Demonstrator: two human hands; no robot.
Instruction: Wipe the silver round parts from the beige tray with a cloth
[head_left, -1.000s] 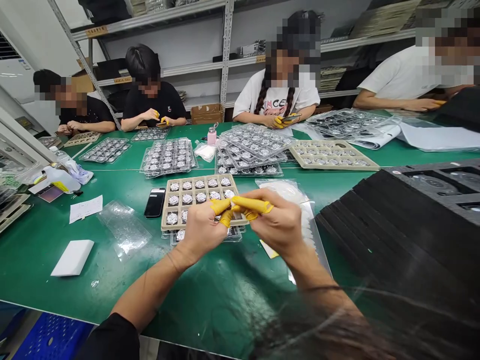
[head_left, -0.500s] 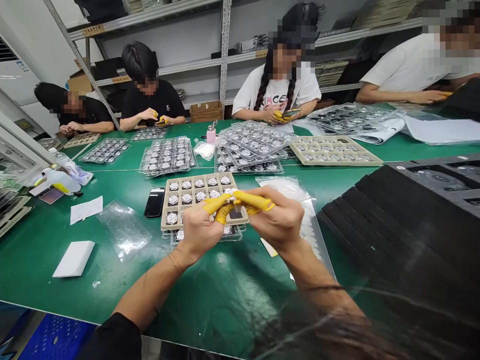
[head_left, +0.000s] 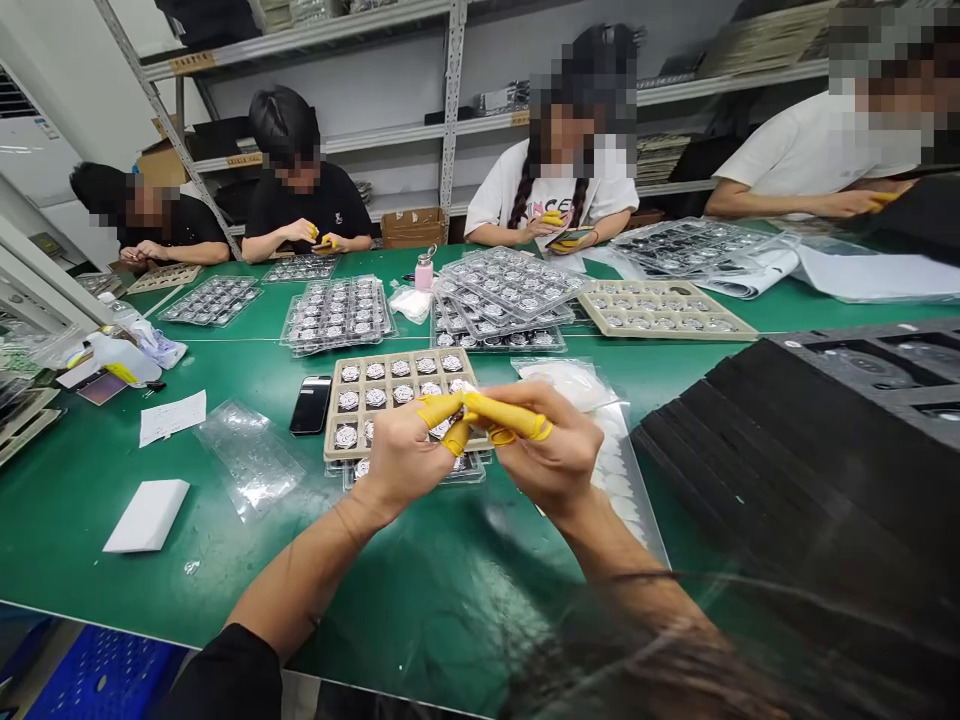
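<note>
Yellow finger covers sit on the fingers of my left hand (head_left: 411, 445) and my right hand (head_left: 551, 440). The two hands meet over a beige tray (head_left: 335, 415), their fingertips pinched together around something small. A bit of white shows at the fingertips, but the fingers hide the rest, so its kind is unclear. In the tray's square compartments lie round, white-and-dark patterned parts (head_left: 349, 400). My hands cover the tray's lower right part. Beneath this tray are clear plastic trays (head_left: 472, 468) with similar parts.
Left of the tray lie a phone (head_left: 310, 405), a clear plastic sheet (head_left: 251, 460) and a white block (head_left: 147, 516). Stacked clear trays (head_left: 337, 315), a pink bottle (head_left: 424, 270) and another beige tray (head_left: 667, 306) stand farther back. Black foam sheets (head_left: 787, 480) rise at right. Several people sit opposite.
My fingers have shifted slightly against each other, with the right fingers curling in more. Across the table, a person in white has raised one hand over the thing they hold.
</note>
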